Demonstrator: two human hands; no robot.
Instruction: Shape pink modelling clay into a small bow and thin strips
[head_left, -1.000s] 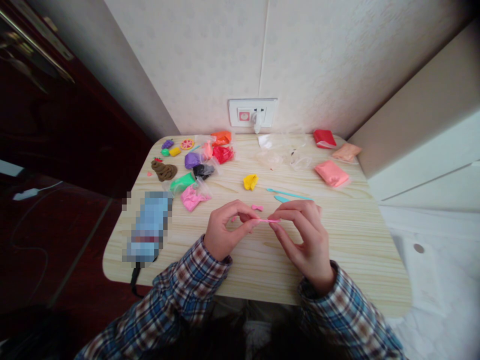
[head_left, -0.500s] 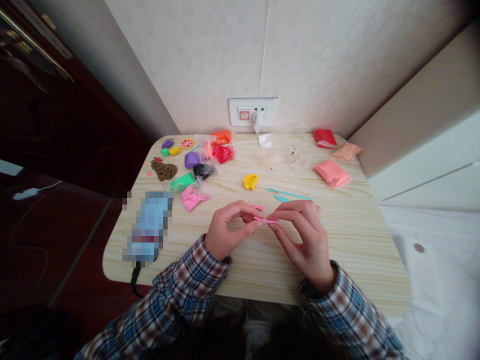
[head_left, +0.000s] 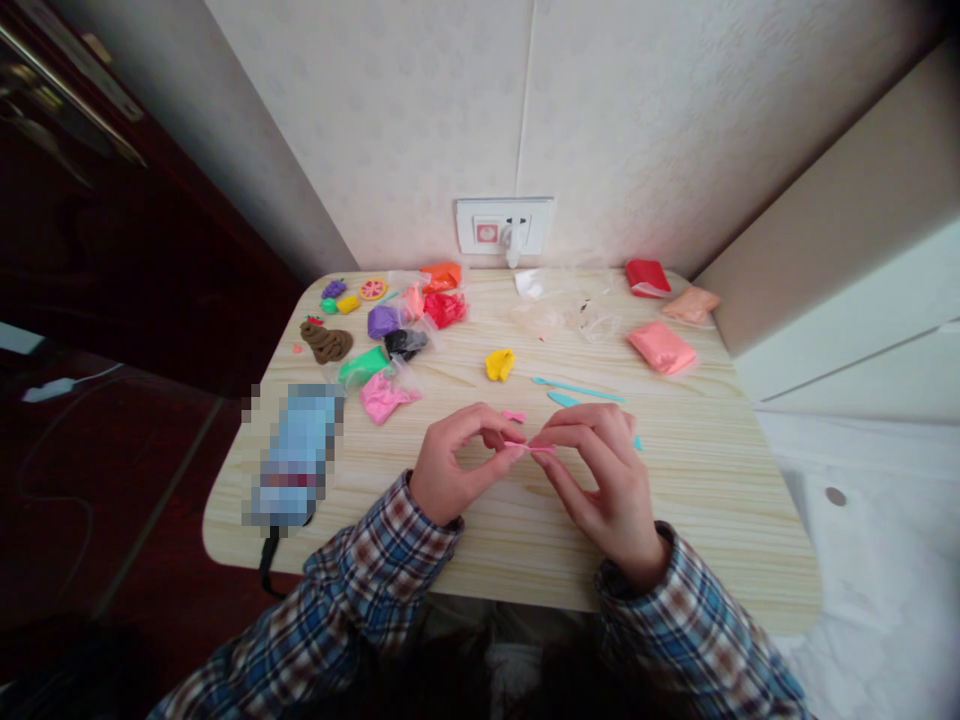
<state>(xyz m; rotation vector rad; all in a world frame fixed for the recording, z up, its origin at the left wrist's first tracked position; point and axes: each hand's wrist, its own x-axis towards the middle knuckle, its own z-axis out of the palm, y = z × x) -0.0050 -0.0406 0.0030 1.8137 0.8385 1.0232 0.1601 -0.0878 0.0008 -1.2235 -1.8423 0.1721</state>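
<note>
A thin strip of pink modelling clay [head_left: 529,447] is stretched between my two hands, just above the table. My left hand [head_left: 466,460] pinches its left end between thumb and fingers. At the other end, my right hand [head_left: 604,470] grips the strip in a thumb-and-finger pinch. Just beyond my fingertips lies a smaller pink clay piece [head_left: 514,416]. A yellow clay lump [head_left: 499,365] rests further back. Near my right knuckles are a thin turquoise modelling tool [head_left: 579,388] and a turquoise blade-like tool [head_left: 562,398], the latter partly hidden by that hand.
Bagged clay in several colours, such as the pink bag [head_left: 386,396] and salmon bag [head_left: 663,347], lies on both sides of the table [head_left: 517,560]. A coiled brown clay piece [head_left: 328,342] and small clay fruits stand at the left, behind a pixelated phone [head_left: 300,455] with a cable.
Both hands keep their pinch on the pink strip. My right fingertips have shifted slightly left and down, closer to the left ones. The whole view has moved a little.
</note>
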